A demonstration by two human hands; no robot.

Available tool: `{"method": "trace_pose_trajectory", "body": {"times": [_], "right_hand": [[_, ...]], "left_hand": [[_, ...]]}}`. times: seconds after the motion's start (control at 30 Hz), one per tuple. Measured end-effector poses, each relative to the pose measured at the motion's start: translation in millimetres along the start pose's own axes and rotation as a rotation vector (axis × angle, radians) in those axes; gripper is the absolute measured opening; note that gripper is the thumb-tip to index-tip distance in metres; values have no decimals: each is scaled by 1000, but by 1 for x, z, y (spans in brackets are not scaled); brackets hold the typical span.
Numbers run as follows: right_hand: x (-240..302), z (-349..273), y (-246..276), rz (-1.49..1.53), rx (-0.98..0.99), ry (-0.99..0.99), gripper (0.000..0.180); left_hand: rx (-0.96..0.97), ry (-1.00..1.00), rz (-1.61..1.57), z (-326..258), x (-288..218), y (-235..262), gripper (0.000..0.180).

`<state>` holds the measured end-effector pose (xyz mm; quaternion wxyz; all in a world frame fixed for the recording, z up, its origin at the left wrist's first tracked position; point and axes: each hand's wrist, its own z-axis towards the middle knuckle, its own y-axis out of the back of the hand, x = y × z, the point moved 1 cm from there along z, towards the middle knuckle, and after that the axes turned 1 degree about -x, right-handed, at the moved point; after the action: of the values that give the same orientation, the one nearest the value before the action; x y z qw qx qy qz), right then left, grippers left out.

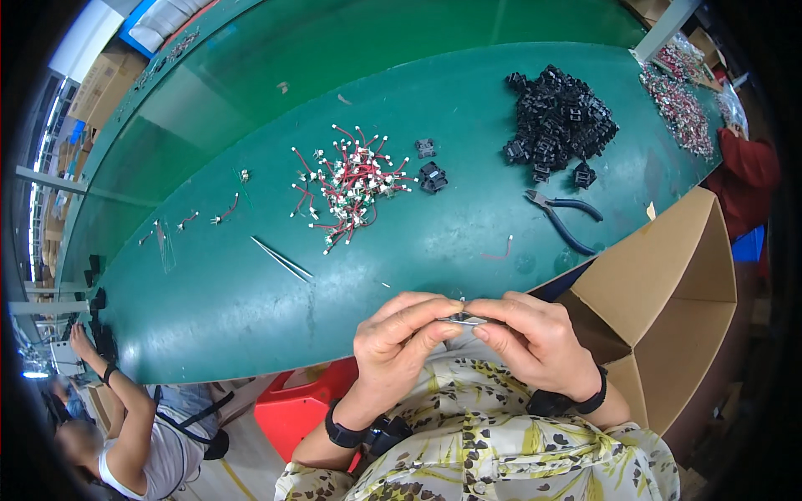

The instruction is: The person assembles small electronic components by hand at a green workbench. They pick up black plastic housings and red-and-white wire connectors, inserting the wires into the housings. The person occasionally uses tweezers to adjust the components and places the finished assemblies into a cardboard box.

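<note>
Close in front of my body, at the table's near edge, my left hand (pixel 407 338) and my right hand (pixel 530 338) meet fingertip to fingertip. Between their thumbs and forefingers they pinch a small dark part (pixel 462 317) with a pale edge; the fingers cover most of it, so its kind does not show. Beyond them on the green table lies a pile of short red wires with white connectors (pixel 355 179). Two black plastic pieces (pixel 433 177) rest just right of that pile. Metal tweezers (pixel 282 259) lie to the left, and cutting pliers with blue handles (pixel 564 219) to the right.
A heap of black plastic parts (pixel 560 117) sits at the far right, with more wired pieces (pixel 678 100) beyond it. An open cardboard box (pixel 660 292) stands by my right arm. A red chair (pixel 301 405) is at my left. Other people work at both ends.
</note>
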<state>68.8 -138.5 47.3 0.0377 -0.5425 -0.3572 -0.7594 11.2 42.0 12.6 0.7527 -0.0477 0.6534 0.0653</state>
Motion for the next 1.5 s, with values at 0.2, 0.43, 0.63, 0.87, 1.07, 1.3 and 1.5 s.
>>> {"method": "trace_pose_trajectory", "body": {"times": [0.2, 0.43, 0.63, 0.87, 1.07, 1.3, 1.5], "right_hand": [[0, 1, -2, -164, 24, 7, 19], [-7, 13, -16, -226, -22, 18, 17], [-12, 23, -21, -48, 16, -57, 19], [-2, 30, -28, 158, 143, -147, 23], [10, 32, -28, 159, 132, -201, 25], [21, 32, -45, 283, 185, -166, 24], [8, 30, -35, 182, 117, -172, 26]], "left_hand": [[-4, -75, 191, 1, 0, -1, 20], [-91, 4, 168, 3, 12, -1, 20], [-74, 105, 148, 9, 7, 9, 28], [-180, 254, -20, -6, 5, 26, 29], [-281, 163, 20, -18, 6, 61, 30], [-341, 136, 109, -24, -13, 63, 31], [-726, 45, 848, -26, -8, 155, 35]]}}
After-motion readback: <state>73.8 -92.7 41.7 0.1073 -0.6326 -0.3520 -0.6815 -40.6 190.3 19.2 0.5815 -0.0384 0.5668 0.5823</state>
